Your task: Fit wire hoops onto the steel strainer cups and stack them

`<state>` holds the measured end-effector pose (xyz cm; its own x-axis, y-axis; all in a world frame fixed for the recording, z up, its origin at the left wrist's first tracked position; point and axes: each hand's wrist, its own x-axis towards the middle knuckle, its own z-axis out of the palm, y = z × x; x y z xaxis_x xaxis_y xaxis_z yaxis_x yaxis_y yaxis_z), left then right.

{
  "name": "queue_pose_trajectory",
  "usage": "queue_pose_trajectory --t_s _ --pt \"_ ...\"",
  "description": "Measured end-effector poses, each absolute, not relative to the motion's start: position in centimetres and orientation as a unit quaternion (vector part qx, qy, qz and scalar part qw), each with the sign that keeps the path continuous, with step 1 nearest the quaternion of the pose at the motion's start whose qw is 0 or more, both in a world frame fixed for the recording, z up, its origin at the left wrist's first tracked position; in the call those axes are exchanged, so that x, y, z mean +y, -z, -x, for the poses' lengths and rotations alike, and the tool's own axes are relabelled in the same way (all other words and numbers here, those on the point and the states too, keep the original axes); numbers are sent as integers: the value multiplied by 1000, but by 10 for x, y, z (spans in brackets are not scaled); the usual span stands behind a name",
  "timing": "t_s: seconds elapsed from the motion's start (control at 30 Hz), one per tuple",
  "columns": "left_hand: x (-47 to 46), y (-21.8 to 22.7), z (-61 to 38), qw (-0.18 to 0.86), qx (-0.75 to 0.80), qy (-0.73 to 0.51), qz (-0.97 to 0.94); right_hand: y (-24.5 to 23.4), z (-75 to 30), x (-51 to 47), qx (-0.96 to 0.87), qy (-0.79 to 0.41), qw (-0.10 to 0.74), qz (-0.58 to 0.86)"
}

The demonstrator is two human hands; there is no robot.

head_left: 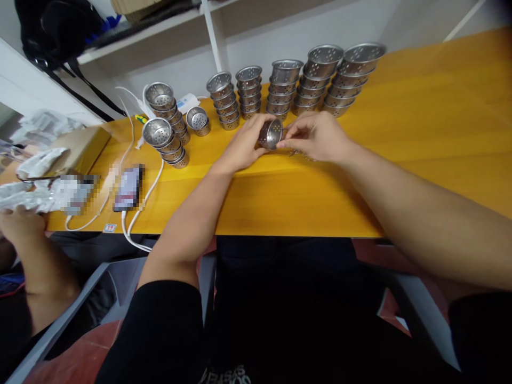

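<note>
My left hand (245, 143) is wrapped round a small perforated metal cup (274, 134). The cup is tipped on its side, its open mouth turned toward my right hand (318, 136). The fingers of that hand are pinched together at the cup's rim; whatever is between them is too small to make out. Under the right hand, a few thin metal wire pieces (304, 155) lie on the table, partly hidden. Just beyond both hands stand stacks of similar perforated cups (279, 88).
More cup stacks (164, 136) and a short stack (198, 121) stand at the left. A phone (128, 188) with white cables (154, 189) lies on the yellow table (272, 208). Farther left are a cardboard box (86, 149), plastic bags (38, 162) and another person's hand (20, 224).
</note>
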<state>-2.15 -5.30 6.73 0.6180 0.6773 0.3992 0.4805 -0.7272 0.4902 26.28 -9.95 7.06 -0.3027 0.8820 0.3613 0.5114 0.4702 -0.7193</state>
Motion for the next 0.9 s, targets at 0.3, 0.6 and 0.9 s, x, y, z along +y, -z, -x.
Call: queue_pose_trajectory --t_s 0.3,0.6,0.9 --pt "-39 -56 44 165 477 -285 -815 -57 -282 -86 -825 -254 338 374" --pt "-44 -73 50 121 617 -253 -735 -47 -295 -73 -850 -208 268 403" --pt "-50 -103 64 115 654 -303 -683 -38 -303 -65 -856 -195 245 413"
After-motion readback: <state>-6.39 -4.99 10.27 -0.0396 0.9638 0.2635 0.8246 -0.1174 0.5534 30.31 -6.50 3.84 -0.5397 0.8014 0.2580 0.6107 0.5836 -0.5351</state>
